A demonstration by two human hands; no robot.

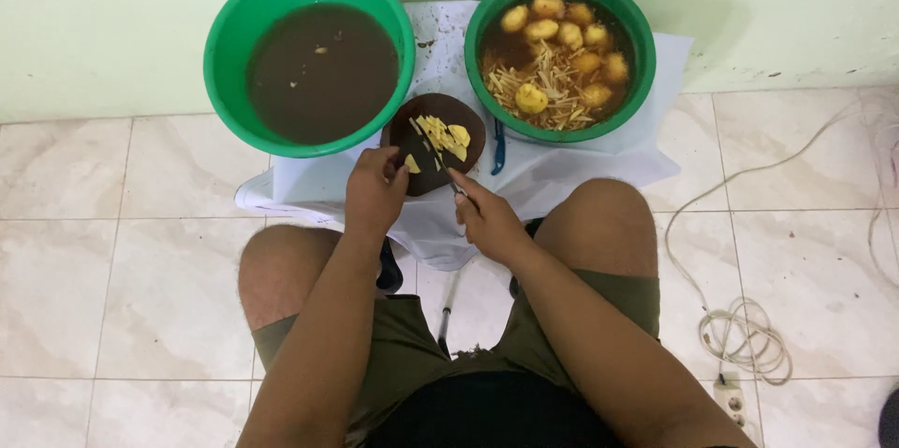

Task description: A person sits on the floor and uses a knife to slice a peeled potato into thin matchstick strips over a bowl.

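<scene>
A dark round cutting board [417, 125] lies on a white cloth between two green basins. Yellow potato slices and strips [444, 134] sit on it. My left hand [375, 190] rests at the board's near edge with its fingers pinched on a small yellow potato piece [411, 164]. My right hand [487, 217] grips a knife [440, 167] whose blade lies across the board beside that piece.
The left green basin [229, 55] holds brown water. The right green basin [487, 13] holds whole peeled potatoes and cut strips in water. A blue-handled tool [498, 146] lies on the white cloth [599, 162]. A white cable [749, 336] coils on the tiled floor at right.
</scene>
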